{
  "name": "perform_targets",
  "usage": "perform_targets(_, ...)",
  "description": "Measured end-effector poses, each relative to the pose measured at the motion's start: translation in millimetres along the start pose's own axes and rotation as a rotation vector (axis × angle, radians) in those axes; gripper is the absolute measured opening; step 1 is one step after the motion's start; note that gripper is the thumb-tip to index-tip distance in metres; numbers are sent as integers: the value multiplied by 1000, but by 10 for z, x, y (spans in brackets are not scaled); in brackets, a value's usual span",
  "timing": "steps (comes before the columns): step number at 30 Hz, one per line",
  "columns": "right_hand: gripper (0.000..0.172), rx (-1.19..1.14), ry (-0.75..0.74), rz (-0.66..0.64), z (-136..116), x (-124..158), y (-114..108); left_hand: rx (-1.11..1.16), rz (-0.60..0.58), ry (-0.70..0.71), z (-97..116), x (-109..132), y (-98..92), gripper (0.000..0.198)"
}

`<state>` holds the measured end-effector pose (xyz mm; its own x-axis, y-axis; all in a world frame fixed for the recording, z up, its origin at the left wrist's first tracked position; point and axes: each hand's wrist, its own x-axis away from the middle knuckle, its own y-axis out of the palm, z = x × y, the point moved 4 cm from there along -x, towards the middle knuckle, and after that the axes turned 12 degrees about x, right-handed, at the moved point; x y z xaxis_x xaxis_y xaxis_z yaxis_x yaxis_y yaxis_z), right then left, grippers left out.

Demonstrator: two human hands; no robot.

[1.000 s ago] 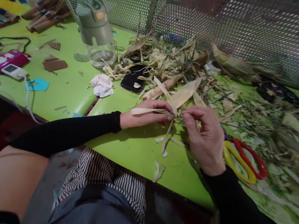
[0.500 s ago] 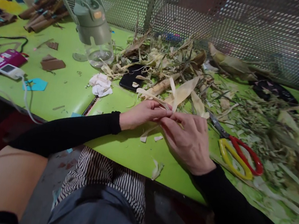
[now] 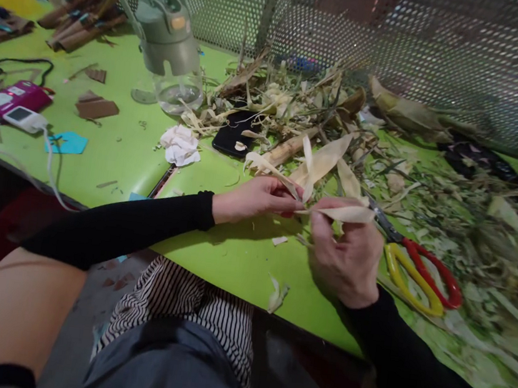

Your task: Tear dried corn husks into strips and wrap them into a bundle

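My left hand (image 3: 258, 198) pinches a small bundle of pale dried corn husk strips (image 3: 312, 166) just above the green table (image 3: 117, 151). Several strips fan upward from the pinch. My right hand (image 3: 346, 255) is closed on one husk strip (image 3: 344, 214) and holds it out to the right of the bundle. Both hands meet at the bundle's base, near the table's front edge. Small husk scraps (image 3: 277, 294) lie on the table below the hands.
Red-and-yellow scissors (image 3: 412, 272) lie just right of my right hand. A pile of husks and stalks (image 3: 298, 107) covers the back and right. A black phone (image 3: 234, 133), crumpled tissue (image 3: 180, 145), a green-lidded bottle (image 3: 171, 38), and a pink device with cable (image 3: 10, 102) sit left.
My right hand has pulled one husk strip away from the bundle toward the right. My left hand keeps its pinch in about the same place.
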<state>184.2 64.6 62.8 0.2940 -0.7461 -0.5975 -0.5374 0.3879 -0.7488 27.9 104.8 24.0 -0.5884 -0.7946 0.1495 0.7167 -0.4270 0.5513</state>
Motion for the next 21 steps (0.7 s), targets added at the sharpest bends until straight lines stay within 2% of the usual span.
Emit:
perform_targets(2, 6, -78, 168, 33, 97, -31, -9, -16, -22, 14, 9, -3, -12, 15)
perform_targets(4, 8, -135, 225, 32, 151, -60, -8, -29, -34, 19, 13, -1, -19, 13)
perform_targets(9, 11, -161, 152, -68, 118, -106, -2, -25, -27, -4, 0, 6, -16, 21)
perform_targets(12, 6, -241, 140, -166, 90, -98, 28, 49, 19, -5, 7, 9, -21, 24)
perform_targets(15, 9, -321, 181, -244, 114, -75, 73, 61, 40, -5, 37, 20, -14, 24)
perform_targets(17, 12, -307, 203, -247, 153, -71, 83, 30, 40, -11, 56, 28, -5, 22)
perform_targets(19, 14, -286, 197, -252, 185, -80, 86, -4, 50, -7, 63, 30, -3, 20)
perform_targets(21, 15, -304, 170, -313, 190, -93, 101, -27, 79, 21, 61, 23, -18, 18)
